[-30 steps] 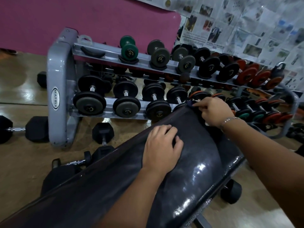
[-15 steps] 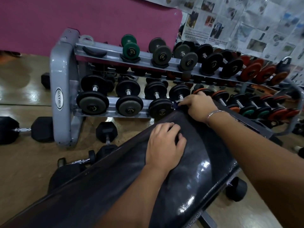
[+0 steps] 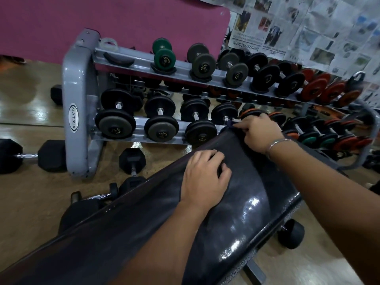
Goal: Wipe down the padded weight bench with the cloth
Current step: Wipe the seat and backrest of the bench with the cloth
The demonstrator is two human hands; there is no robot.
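Note:
The black padded bench (image 3: 257,227) runs from the lower left to the centre right, its pad glossy where bare. A dark matte cloth (image 3: 253,171) lies draped over its far part. My left hand (image 3: 203,179) rests on the cloth at mid-bench, with bent fingers and thumb gathering a fold. At the bench's far end my right hand (image 3: 259,134) pinches the cloth's corner, and a small bluish tip sticks out past the fingers. A bracelet is on that wrist.
A grey two-tier dumbbell rack (image 3: 76,112) stands close behind the bench's far end, loaded with several dumbbells. Hex dumbbells (image 3: 131,161) lie on the wooden floor to the left of the bench. A bench wheel (image 3: 292,235) sits below right. Newspaper covers the back wall.
My right hand has slid left along the bench's far end with the cloth corner. My left hand stays on the cloth, its fingers more bent.

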